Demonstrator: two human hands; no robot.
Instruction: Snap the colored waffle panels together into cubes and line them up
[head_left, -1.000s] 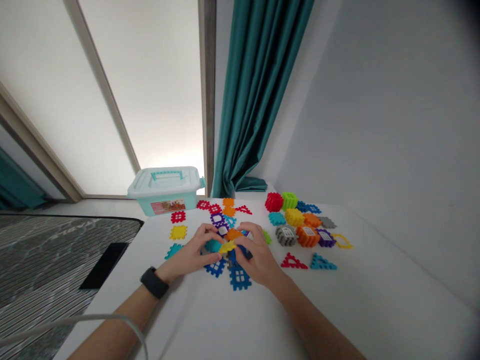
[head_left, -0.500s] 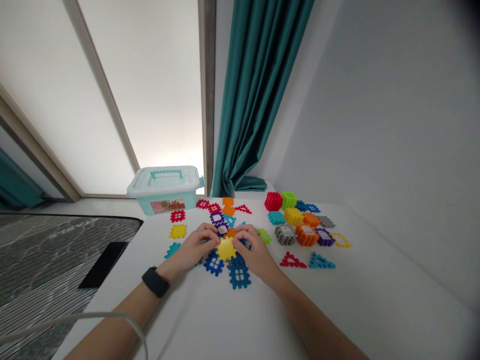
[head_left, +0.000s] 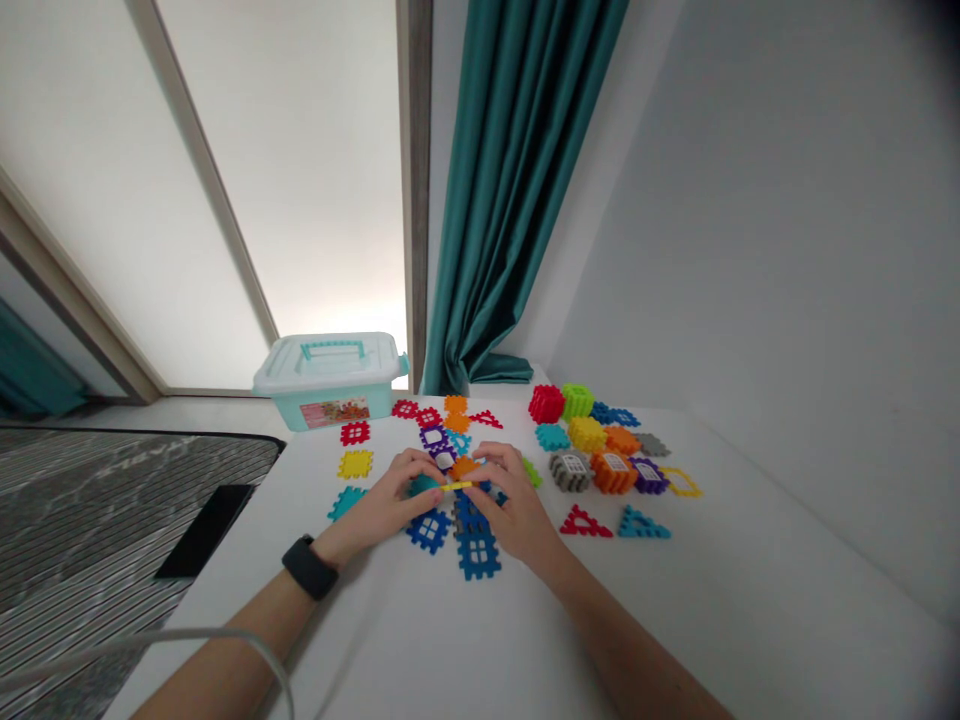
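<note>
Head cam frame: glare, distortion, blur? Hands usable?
Head view: pale window panel near blown out above the lidded plastic box; wide-angle bending makes the window frame lean; top-right corner darkens; left hand, right hand and yellow plastic tile look reasonably sharp; soft shadows on the white table.

The right hand could pass rightward as far as the red triangle tile; farther off, waffle blocks and, at left, a lidded storage box obstruct.
</note>
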